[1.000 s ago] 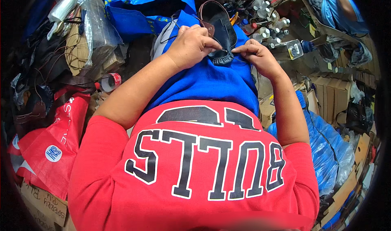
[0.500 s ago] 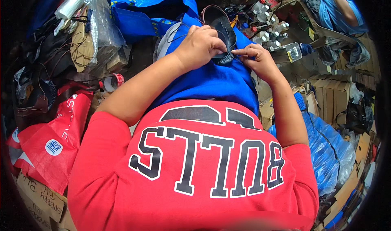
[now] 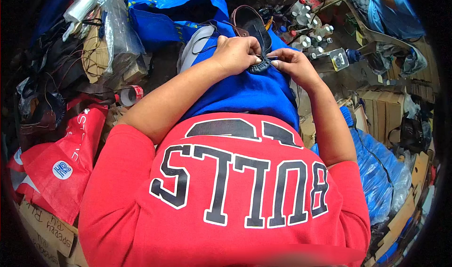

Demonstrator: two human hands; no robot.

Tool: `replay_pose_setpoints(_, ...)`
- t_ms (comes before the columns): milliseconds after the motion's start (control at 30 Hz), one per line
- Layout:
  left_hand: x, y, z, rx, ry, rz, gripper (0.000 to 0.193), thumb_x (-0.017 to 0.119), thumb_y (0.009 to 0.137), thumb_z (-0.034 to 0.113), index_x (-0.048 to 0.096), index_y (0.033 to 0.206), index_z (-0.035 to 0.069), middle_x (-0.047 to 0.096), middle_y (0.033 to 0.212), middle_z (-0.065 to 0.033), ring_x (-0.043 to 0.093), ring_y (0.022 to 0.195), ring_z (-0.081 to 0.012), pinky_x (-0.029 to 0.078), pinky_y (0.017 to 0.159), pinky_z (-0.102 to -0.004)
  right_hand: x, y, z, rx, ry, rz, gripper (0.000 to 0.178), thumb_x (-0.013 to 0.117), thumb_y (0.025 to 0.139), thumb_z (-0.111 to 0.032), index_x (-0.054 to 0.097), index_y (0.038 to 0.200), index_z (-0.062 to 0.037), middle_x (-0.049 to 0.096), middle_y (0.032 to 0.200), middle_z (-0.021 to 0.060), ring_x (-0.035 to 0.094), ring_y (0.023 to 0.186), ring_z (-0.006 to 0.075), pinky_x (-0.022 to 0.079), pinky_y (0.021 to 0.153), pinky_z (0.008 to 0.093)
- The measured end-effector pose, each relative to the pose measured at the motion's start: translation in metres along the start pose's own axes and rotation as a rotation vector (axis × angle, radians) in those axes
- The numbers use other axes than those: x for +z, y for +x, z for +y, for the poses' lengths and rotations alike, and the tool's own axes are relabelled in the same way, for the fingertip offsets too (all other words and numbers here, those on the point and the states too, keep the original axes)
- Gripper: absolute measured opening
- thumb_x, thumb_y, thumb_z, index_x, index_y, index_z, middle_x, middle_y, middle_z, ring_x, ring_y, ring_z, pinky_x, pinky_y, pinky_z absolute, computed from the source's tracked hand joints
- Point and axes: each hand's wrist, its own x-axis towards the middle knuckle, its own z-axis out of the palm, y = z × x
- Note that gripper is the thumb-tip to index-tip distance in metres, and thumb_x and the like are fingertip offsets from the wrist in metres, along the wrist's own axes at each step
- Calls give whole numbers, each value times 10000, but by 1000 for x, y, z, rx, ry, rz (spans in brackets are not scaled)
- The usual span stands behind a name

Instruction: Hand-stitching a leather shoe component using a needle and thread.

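A dark shoe (image 3: pixel 255 26) with a brown collar edge and a gathered, stitched toe rests on the blue cloth (image 3: pixel 240 92) over my lap, its toe toward me. My left hand (image 3: pixel 237 53) is closed at the shoe's toe seam, thumb and fingertips pinching its left edge. Facing it from the right, my right hand (image 3: pixel 293 65) is pinched close against the same seam. A thin dark strand or needle shows between the two sets of fingertips, too small to tell which. A dark cord (image 3: pixel 203 37) loops out to the left of my left hand.
An open blue bag (image 3: pixel 160 12) lies ahead. Plastic bottles (image 3: pixel 308 41) cluster at far right, near a person in light blue (image 3: pixel 395 15). A red bag (image 3: pixel 66 163) and another dark shoe (image 3: pixel 44 114) lie left. Blue plastic (image 3: pixel 372 172) and cardboard (image 3: pixel 381 109) sit right.
My left hand has turned and dropped slightly, its fingertips now lower on the seam. The right hand's extended forefinger has drawn back into a pinch. More of the shoe's opening shows.
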Motion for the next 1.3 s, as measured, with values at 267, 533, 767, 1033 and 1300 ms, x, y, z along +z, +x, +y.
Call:
replay_pose_setpoints(267,-15,-3,7,361,324,90,56,700,709,185,698,761,163,646,774,6,578,849,-217,374,771,-384,-1,7,-10,-17,-202,-83,104,691,807,-95,657,847,-5,642,774,-1,559,728,65,458,693,217)
replay_pose_setpoints(533,-24,-18,4,162,295,-74,59,611,790,124,636,842,130,638,802,-41,572,870,-259,404,761,-410,-18,-9,13,-168,-118,39,140,711,807,-150,625,826,-42,539,862,-21,508,787,68,410,719,213)
replay_pose_setpoints(767,-14,-4,9,154,194,-159,129,537,850,131,619,941,93,663,884,-109,623,896,-296,434,753,-447,-33,-40,8,-181,-86,120,112,685,792,-112,626,792,-16,521,892,1,498,850,94,405,757,251)
replay_pose_setpoints(1033,-16,-8,14,245,325,-144,140,523,842,128,624,936,106,657,867,-106,611,899,-305,411,747,-451,-45,0,1,-186,-916,521,120,660,799,-134,642,876,-44,579,994,113,568,962,263,456,831,354)
replay_pose_setpoints(1300,-16,-8,8,305,385,-147,92,525,844,130,582,916,121,629,824,-79,595,874,-286,372,729,-426,3,-17,-44,-474,-1387,56,81,536,836,-183,587,875,-134,627,857,68,596,894,247,374,873,390)
